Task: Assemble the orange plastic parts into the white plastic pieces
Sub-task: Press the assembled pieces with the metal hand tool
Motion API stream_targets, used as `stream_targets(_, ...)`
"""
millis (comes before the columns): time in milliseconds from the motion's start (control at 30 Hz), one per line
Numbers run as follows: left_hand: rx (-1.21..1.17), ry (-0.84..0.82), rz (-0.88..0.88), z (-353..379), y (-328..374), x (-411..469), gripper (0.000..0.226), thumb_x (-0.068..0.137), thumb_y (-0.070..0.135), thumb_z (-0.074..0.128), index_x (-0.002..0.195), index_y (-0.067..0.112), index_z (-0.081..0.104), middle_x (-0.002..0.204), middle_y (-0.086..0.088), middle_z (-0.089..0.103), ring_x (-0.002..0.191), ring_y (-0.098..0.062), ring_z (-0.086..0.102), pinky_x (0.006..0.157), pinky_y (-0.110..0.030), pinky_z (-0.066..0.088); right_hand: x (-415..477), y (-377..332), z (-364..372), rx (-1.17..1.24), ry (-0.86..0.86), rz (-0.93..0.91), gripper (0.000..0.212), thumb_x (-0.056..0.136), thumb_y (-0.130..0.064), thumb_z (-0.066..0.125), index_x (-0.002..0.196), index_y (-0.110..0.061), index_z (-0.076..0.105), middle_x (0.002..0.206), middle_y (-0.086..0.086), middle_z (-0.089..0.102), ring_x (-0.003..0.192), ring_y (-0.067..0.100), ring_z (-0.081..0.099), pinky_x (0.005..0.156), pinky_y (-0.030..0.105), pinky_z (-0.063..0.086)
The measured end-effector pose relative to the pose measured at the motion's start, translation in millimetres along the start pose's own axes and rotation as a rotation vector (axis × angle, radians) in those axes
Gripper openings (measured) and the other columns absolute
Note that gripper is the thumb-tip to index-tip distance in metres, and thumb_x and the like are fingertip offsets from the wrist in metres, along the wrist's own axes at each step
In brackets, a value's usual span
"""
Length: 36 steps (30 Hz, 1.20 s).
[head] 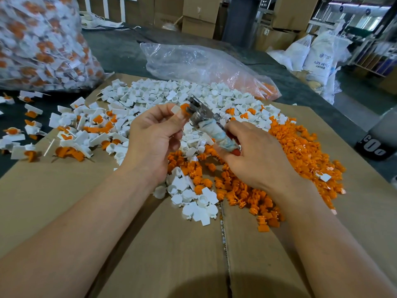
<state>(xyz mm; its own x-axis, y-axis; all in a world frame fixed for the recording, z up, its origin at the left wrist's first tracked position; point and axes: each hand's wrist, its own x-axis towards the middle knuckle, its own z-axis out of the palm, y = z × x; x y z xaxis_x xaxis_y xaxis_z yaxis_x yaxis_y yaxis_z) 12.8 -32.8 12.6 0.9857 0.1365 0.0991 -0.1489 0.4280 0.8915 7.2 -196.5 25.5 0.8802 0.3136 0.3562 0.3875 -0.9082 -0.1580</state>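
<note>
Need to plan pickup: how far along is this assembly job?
Done, apparently: a full bag of joined parts, plus assembled pieces scattered at left. In hand: the left hand pinches one white-and-orange piece at the tool gripped by the right hand. Left: large white pile and orange pile.

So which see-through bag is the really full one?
The bag at the far left, bulging with white-and-orange pieces. The middle bag lies mostly flat, with only orange bits at one end.

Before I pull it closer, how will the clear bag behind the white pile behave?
The clear bag looks thin and crumpled, so it is probably floppy. Orange parts show only at its right end, so it would likely drag lopsided.
</note>
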Motion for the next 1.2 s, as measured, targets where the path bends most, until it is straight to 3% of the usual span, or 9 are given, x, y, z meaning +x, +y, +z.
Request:
stream_targets(167, 0.024, -0.01, 0.006, 0.3, -0.5, -0.5, 0.016, 0.082, 0.004, 0.06, 0.072, 0.016, 0.056, 0.047, 0.011, 0.052, 0.041, -0.004, 0.042, 0.038, -0.013, 0.03, -0.8, -0.7, 0.0, 0.081, -0.025, 0.01, 0.022, 0.087, -0.039, 0.053, 0.097, -0.021, 0.048, 0.079, -0.008, 0.042, 0.073, 0.014, 0.041, 0.056, 0.028, 0.031)
stream_targets(467, 0.018, 0.002, 0.003, 0.0, -0.6, -0.8, 0.019, 0.083, 0.002, 0.06, 0.07, 0.017, 0.056, 0.047, 0.011, 0.051, 0.04, -0.003, 0.041, 0.037, -0.013, 0.029, -1.2, -3.3, -0.3, 0.224, -0.067, 0.01, 0.022, 0.088, -0.034, 0.056, 0.096, -0.013, 0.053, 0.078, 0.005, 0.057, 0.068, 0.021, 0.051, 0.06, 0.037, 0.042)
stream_targets(600, 0.04, 0.024, 0.012, 0.1, -0.7, -0.9, 0.022, 0.086, 0.001, 0.058, 0.071, 0.017, 0.056, 0.046, 0.011, 0.051, 0.039, -0.003, 0.04, 0.038, -0.012, 0.029, -1.5, -3.7, 1.6, 0.232, -0.06, 0.007, 0.021, 0.088, -0.031, 0.057, 0.095, -0.012, 0.054, 0.074, 0.003, 0.057, 0.062, 0.017, 0.049, 0.056, 0.035, 0.04)
stream_targets(1000, 0.035, 0.052, 0.013, -3.1, -4.0, 0.2, 0.023, 0.086, -0.001, 0.057, 0.07, 0.015, 0.056, 0.046, 0.009, 0.047, 0.039, -0.004, 0.04, 0.036, -0.014, 0.031, -1.4, -8.5, 8.1, 0.196, -0.047, 0.007, 0.015, 0.083, -0.019, 0.062, 0.085, -0.014, 0.048, 0.07, 0.008, 0.057, 0.061, 0.025, 0.049, 0.053, 0.034, 0.038)
stream_targets(1200, 0.042, 0.057, 0.018, -3.9, -3.7, 2.0, 0.024, 0.085, 0.0, 0.058, 0.068, 0.016, 0.056, 0.045, 0.01, 0.048, 0.038, -0.004, 0.039, 0.036, -0.014, 0.03, -0.9, -6.8, 8.5, 0.211, -0.029, 0.005, 0.015, 0.085, -0.022, 0.061, 0.084, -0.016, 0.048, 0.059, -0.007, 0.042, 0.052, 0.01, 0.038, 0.051, 0.031, 0.033)
